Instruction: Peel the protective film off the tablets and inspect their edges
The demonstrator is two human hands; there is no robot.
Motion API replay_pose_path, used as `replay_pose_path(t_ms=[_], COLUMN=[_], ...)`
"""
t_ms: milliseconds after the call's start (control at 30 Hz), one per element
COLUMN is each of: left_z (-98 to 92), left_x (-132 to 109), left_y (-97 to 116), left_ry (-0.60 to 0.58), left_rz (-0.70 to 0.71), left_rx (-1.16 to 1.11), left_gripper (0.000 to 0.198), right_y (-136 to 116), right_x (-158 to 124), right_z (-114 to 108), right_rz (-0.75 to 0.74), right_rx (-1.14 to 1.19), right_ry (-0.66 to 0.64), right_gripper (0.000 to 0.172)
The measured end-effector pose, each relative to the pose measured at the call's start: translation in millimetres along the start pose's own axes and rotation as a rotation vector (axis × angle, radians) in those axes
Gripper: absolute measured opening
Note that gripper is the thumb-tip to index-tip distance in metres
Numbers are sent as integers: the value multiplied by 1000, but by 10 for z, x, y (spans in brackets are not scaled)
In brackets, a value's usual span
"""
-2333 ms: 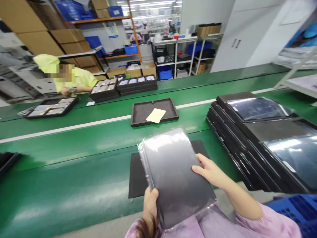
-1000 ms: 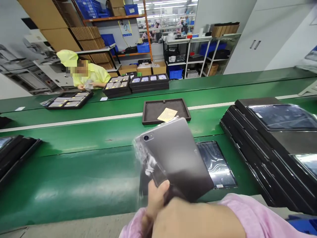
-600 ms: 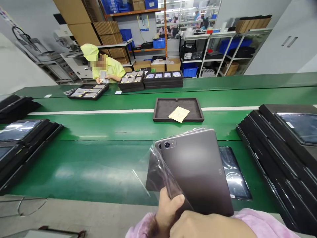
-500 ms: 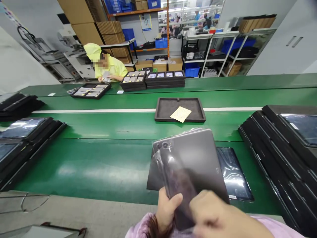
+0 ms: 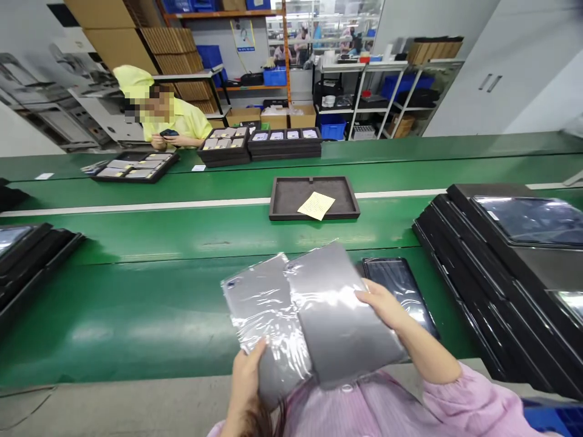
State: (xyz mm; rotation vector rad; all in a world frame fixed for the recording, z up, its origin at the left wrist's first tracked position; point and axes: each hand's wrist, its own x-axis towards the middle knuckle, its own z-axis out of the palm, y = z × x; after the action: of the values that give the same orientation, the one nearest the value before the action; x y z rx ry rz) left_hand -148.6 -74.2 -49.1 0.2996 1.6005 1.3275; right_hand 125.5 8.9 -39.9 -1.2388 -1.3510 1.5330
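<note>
I hold two grey tablets in clear plastic bags over the near edge of the green bench. My left hand (image 5: 246, 379) grips the lower edge of the left bagged tablet (image 5: 262, 315), thumb on top. My right hand (image 5: 387, 306) is closed on the right edge of the right bagged tablet (image 5: 339, 315), which overlaps the left one. A third tablet (image 5: 401, 288) lies screen up on the bench just beyond my right hand.
Stacked black trays with tablets (image 5: 510, 255) fill the right side. More black trays (image 5: 27, 255) sit at the left edge. An open tray with a yellow paper (image 5: 313, 199) lies on the belt ahead. A person in yellow (image 5: 166, 121) works across the line behind small trays (image 5: 132, 167).
One bagged tablet was held upright a moment ago. Now two bagged tablets are spread side by side and lowered flat, my right hand shifted to the right one's edge.
</note>
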Motion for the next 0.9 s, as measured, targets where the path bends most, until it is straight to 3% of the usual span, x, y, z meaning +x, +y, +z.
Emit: replay_pose_path(t_ms=[100, 200, 333, 433, 533, 667, 800, 900], left_z=[-259, -390, -385, -345, -286, -145, 35, 181], left_x=[54, 22, -55, -117, -202, -313, -348, -340], left_y=[126, 216, 175, 73, 21, 61, 143, 191], left_ry=[186, 273, 211, 87, 63, 98, -87, -255], left_rz=[44, 68, 68, 38, 0, -6, 49, 106], left_rx=[-58, -103, -80, -135, -213, -234, -188, -133], left_gripper=[35, 30, 34, 34, 30, 38, 43, 38], right_y=[-154, -189, 60, 234, 187, -186, -551, -677], right_x=[35, 203, 512, 623, 582, 391, 211, 141], right_z=[-86, 181, 789, 998, 927, 727, 543, 374], right_rz=[42, 210, 265, 250, 139, -77, -316, -282], right_rx=[-542, -998, -1056, -1010, -881, -735, -891, -1001], right_ry=[99, 151, 118, 34, -81, -204, -82, 20], right_gripper=[48, 65, 70, 59, 34, 34, 42, 48])
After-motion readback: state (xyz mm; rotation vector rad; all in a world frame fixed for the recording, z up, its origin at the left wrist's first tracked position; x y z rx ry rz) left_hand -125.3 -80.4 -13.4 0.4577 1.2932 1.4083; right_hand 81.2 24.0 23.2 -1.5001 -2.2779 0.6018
